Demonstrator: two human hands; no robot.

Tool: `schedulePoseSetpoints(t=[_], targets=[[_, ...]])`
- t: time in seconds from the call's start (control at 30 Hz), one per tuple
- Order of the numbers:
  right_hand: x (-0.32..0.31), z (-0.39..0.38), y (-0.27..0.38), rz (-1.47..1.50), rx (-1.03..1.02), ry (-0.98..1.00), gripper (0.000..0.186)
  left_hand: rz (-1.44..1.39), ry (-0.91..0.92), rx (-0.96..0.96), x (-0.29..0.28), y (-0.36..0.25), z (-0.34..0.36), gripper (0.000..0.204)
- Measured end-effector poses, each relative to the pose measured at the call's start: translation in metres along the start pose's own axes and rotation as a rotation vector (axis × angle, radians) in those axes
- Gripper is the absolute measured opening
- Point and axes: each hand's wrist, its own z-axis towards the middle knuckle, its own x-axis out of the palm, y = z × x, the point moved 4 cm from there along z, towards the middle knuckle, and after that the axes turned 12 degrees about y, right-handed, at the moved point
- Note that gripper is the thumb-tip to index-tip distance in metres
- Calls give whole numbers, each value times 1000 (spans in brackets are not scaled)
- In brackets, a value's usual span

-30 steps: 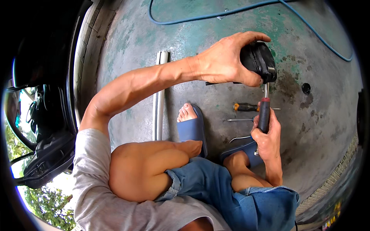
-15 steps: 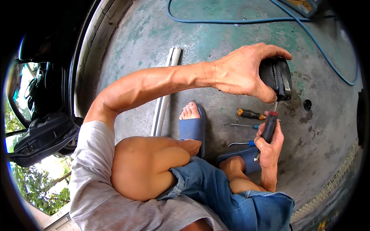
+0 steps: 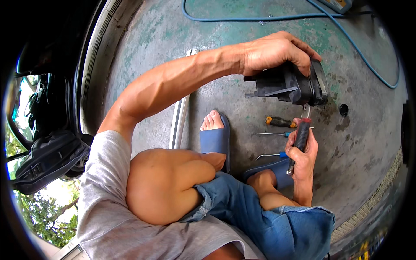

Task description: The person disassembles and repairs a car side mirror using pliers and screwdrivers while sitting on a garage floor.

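Observation:
A black plastic housing [image 3: 284,89] with ribs and a stepped bracket hangs above the floor, held by my left hand [image 3: 277,54]. The fingers of that hand curl over its far side, and the thumb presses near its top edge. My right hand [image 3: 303,151] wraps round a screwdriver [image 3: 301,135] with a ribbed black handle and a red collar. Its metal shaft points up to the housing's near edge, by a seam on the right. Whether the tip is inside the seam is hard to tell.
On the floor near my right hand lie a black-and-orange screwdriver [image 3: 279,121], a thin teal-handled tool [image 3: 273,134] and a blue-handled hooked pick [image 3: 271,155]. A small round black cap [image 3: 343,109] lies right. A metal rail [image 3: 178,123] and a blue hose [image 3: 255,18] stretch across the floor.
My left hand has shifted its grip to the housing's far side. The housing has turned, bringing its bracketed side into view. My right hand with the screwdriver has moved slightly up.

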Motion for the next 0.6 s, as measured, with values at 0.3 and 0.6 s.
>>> schedulePoseSetpoints(t=[0.3,0.6], targets=[[7,1,-5,58,35,25,73,-65,-1,15,-6,6,3,54],[7,-1,0,0,-21,11,74,-147,66,46,-4,2,-3,55]])
